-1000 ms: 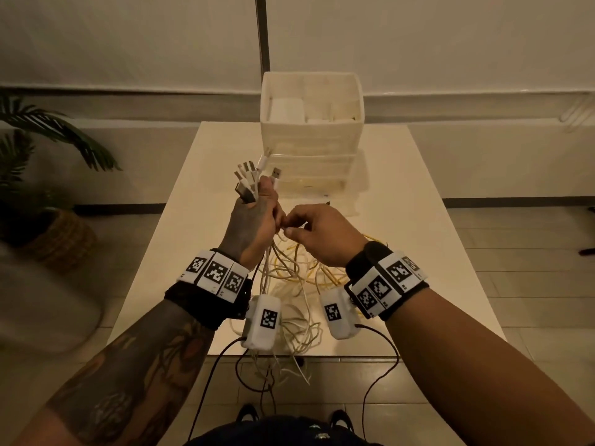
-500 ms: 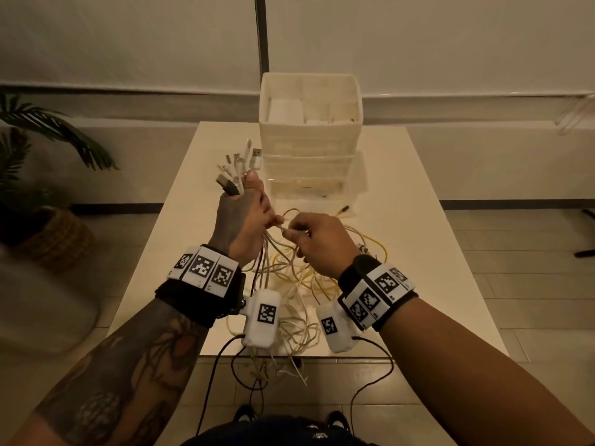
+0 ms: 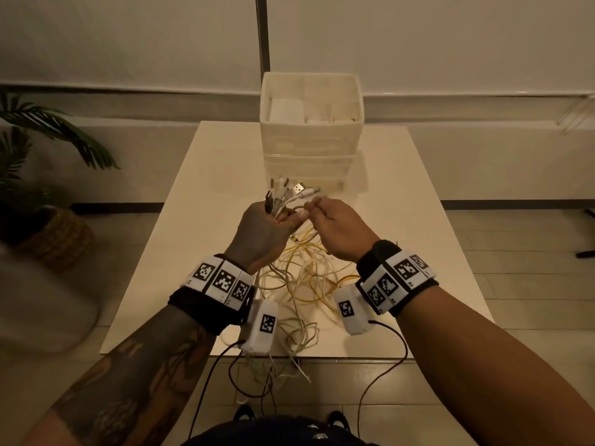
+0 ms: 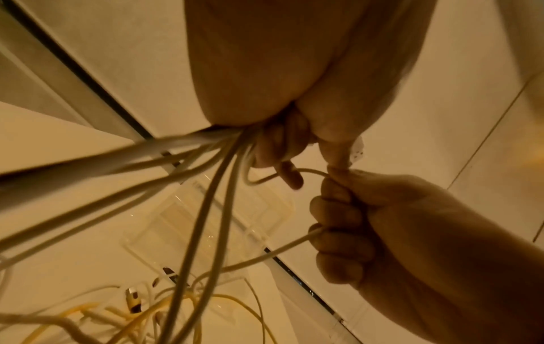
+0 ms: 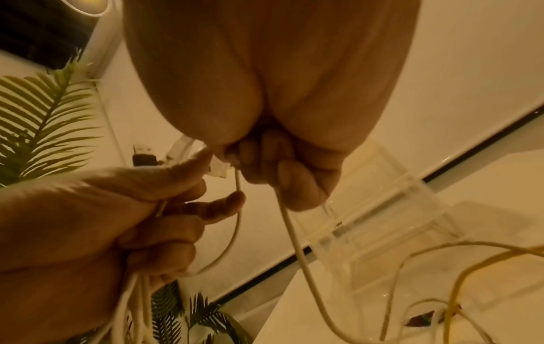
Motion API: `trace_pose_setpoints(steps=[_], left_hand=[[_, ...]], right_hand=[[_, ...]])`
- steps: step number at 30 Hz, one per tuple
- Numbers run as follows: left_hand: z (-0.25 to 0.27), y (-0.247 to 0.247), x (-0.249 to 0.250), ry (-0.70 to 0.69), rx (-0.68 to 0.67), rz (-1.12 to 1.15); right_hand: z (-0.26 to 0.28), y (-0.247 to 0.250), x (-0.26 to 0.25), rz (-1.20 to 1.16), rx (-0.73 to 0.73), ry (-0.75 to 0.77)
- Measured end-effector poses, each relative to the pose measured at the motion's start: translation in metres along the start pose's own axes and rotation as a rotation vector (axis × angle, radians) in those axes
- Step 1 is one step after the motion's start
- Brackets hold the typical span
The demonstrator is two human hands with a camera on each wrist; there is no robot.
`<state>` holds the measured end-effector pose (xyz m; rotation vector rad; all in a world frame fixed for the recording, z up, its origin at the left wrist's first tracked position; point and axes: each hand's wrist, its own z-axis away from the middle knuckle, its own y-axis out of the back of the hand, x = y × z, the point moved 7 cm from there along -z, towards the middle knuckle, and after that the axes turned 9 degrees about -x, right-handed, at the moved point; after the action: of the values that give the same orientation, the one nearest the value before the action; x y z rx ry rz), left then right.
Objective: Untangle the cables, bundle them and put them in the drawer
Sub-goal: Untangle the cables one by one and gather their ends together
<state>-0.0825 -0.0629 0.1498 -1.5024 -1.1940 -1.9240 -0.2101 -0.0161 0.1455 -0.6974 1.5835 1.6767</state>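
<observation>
My left hand (image 3: 273, 220) grips a bunch of white cables (image 3: 286, 194) just below their plugs, which fan out above the fist. Their lengths hang down into a white and yellow tangle (image 3: 306, 284) on the table (image 3: 180, 220). My right hand (image 3: 325, 214) sits close beside the left and pinches one thin white cable (image 4: 294, 242) near its plug. In the left wrist view the bunch (image 4: 206, 186) leaves my left hand (image 4: 282, 149) and the right hand (image 4: 353, 209) is curled round the single cable. In the right wrist view that cable (image 5: 291, 232) drops from my right fingers (image 5: 273, 163).
A white drawer unit (image 3: 310, 140) stands at the table's far middle, with a clear drawer (image 3: 306, 178) pulled out toward me. Some cable ends hang over the near table edge (image 3: 277, 368). A potted palm (image 3: 42, 188) stands on the floor to the left.
Both hands have moved away from me toward the drawer unit. The right hand has drawn its cable up level with the plugs held in the left hand.
</observation>
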Motion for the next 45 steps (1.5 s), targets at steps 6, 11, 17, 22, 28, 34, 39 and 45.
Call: trace_pose_setpoints(steps=[6,11,17,22,28,34,39,45], left_hand=[[-0.007,0.000,-0.004,-0.005,0.026,0.324],[-0.015,0.016,-0.008,0.049,0.128,0.386],[-0.012,0.044,-0.019,0.099,0.235,0.256],[-0.004,0.000,-0.020,0.145,-0.009,0.130],[-0.009,-0.013,-0.015,0.079,-0.060,0.249],[-0.016,-0.008,-0.016,0.076,-0.008,0.174],[-0.017,-0.012,-0.016,0.050,0.012,0.243],[-0.018,-0.009,-0.018,0.031,0.055,0.353]], right_hand=[[0.006,-0.006,-0.012,0.065,-0.117,0.088],[0.007,-0.005,0.009,0.078,-0.067,0.009],[0.005,0.011,0.037,0.058,0.131,-0.089],[-0.004,0.017,0.003,-0.106,0.181,0.025],[-0.007,0.007,-0.008,-0.361,-0.017,-0.012],[-0.006,0.004,-0.014,-0.261,-0.085,0.007],[-0.018,0.001,-0.005,-0.227,-0.005,0.012],[-0.018,0.005,0.001,-0.221,0.052,0.046]])
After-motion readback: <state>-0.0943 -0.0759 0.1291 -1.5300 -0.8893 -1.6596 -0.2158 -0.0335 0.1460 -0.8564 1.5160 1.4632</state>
